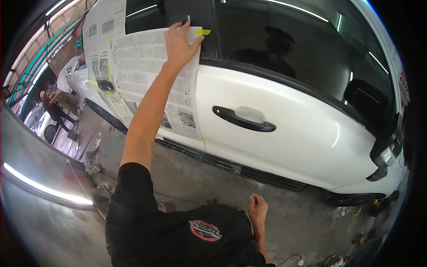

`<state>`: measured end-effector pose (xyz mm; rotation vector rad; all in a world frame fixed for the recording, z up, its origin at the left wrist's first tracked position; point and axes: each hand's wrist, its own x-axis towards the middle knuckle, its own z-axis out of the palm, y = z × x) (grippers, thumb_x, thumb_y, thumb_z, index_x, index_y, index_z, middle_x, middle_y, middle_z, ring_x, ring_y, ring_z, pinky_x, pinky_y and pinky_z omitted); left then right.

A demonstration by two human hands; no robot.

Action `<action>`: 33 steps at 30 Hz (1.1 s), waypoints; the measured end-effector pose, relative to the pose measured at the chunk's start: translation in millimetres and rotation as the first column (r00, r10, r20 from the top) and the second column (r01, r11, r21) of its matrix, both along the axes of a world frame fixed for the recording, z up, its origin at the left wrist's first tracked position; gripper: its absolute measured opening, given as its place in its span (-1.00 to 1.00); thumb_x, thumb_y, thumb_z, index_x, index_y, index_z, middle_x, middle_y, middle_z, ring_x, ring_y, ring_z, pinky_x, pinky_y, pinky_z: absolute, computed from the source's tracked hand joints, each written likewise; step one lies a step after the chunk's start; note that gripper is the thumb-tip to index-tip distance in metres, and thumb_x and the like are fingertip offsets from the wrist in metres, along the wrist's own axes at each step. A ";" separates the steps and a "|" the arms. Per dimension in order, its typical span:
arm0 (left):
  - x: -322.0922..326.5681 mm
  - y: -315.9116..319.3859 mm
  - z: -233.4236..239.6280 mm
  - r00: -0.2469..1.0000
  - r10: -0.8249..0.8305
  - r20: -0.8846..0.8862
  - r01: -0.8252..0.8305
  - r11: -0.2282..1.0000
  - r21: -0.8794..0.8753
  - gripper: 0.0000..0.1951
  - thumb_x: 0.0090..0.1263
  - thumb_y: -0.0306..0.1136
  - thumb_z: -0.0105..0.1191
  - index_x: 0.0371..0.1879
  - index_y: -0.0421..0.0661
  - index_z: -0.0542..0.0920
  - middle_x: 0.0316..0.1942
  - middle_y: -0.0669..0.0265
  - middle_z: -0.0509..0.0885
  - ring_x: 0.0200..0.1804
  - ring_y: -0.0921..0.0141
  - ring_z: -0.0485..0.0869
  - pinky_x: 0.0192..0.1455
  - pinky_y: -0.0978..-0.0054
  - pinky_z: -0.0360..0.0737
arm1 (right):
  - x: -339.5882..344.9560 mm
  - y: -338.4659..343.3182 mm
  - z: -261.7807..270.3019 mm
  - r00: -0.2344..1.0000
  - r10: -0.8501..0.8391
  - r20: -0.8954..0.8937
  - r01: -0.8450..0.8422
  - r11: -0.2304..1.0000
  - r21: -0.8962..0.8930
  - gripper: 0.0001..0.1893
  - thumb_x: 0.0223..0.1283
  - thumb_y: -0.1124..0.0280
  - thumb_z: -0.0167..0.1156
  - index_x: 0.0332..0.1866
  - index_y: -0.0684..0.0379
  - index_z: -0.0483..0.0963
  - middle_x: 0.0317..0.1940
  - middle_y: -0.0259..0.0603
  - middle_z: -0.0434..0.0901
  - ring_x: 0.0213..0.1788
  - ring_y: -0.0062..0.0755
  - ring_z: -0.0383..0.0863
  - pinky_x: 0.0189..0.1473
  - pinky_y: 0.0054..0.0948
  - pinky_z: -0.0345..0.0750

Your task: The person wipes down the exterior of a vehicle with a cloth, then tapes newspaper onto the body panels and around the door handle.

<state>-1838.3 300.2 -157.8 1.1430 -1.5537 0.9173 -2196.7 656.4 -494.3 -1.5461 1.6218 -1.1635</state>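
My left hand [180,46] reaches up with fingers spread against the top edge of a newspaper sheet [146,63]. This sheet covers the rear door of a white vehicle, below the window. Beside my thumb, a strip of yellow masking tape [202,32] crosses the sheet's upper corner onto the black door pillar [207,46]. A short, pale mark or stick shows at my fingertips; I cannot tell which. My right hand [258,210] hangs low near my waist with curled fingers, away from the vehicle. Whether it holds anything small is unclear.
The bare white front door [300,140] has a black handle [245,120]. A black running board [233,163] runs below, and a side mirror [383,155] juts out at right. Another person [55,108] stands far left. Litter [91,162] lies on the concrete floor [186,187].
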 end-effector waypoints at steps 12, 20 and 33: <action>-0.8 3.3 20.3 0.975 0.006 0.222 -0.016 0.999 0.046 -0.78 0.21 -0.29 0.32 -0.22 -0.09 0.68 -0.23 0.27 0.68 -0.15 0.20 0.55 -0.08 0.28 0.51 | -38.2 8.0 -22.6 0.990 -0.089 -0.108 0.086 0.996 -0.036 -0.78 0.30 0.39 0.22 -0.15 0.38 0.60 -0.35 0.06 0.67 -0.36 -0.12 0.68 -0.26 -0.32 0.57; 4.9 -8.9 34.8 0.951 -0.070 0.302 0.011 0.981 0.195 -0.89 0.35 -0.43 0.13 -0.24 -0.17 0.63 -0.25 0.12 0.69 -0.20 0.09 0.56 -0.09 0.19 0.50 | -29.1 6.9 -12.5 0.990 -0.086 -0.112 0.081 0.995 -0.051 -0.78 0.27 0.38 0.23 -0.13 0.33 0.59 -0.31 0.05 0.66 -0.34 -0.01 0.68 -0.27 -0.21 0.58; 20.1 56.7 -5.0 0.943 -0.210 -0.256 0.269 0.938 0.220 -0.49 0.27 -0.14 0.37 0.02 -0.24 0.52 -0.14 0.13 0.66 -0.22 0.37 0.61 -0.16 0.45 0.53 | -37.0 26.9 -17.1 0.975 -0.182 -0.129 0.186 0.982 0.018 -0.79 0.28 0.42 0.22 -0.16 0.39 0.60 -0.35 0.10 0.67 -0.34 -0.07 0.70 -0.24 -0.30 0.59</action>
